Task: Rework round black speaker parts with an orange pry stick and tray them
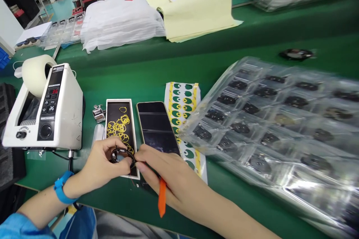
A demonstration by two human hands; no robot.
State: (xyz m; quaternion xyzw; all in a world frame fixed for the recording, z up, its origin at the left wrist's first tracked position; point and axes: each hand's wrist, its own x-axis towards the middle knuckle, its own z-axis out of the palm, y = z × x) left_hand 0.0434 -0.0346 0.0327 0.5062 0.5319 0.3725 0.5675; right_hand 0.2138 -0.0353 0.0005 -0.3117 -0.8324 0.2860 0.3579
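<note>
My left hand [105, 162] is closed, thumb and fingers pinching a round black plastic part [122, 151] with an open middle. My right hand [174, 179] is closed around a slim tool with an orange end [162, 198], which points down toward me below the palm. Its tip is hidden by my fingers at the right edge of the round part. Just beneath the hands lies a white-rimmed tray [119, 101] with a dark bottom, holding loose thin yellow rings [118, 129]. Beside it rests a smartphone [157, 125] with a dark screen, partly covered by my right hand.
A white tape dispenser [61, 112] stands at left, near a metal tally counter [98, 113]. Right of the phone lies a sticker sheet [181, 99], partly under clear blister trays [241, 108] of black parts. One black part [296, 54] lies behind them. White sheets [120, 18] and yellow paper [199, 15] are at the back.
</note>
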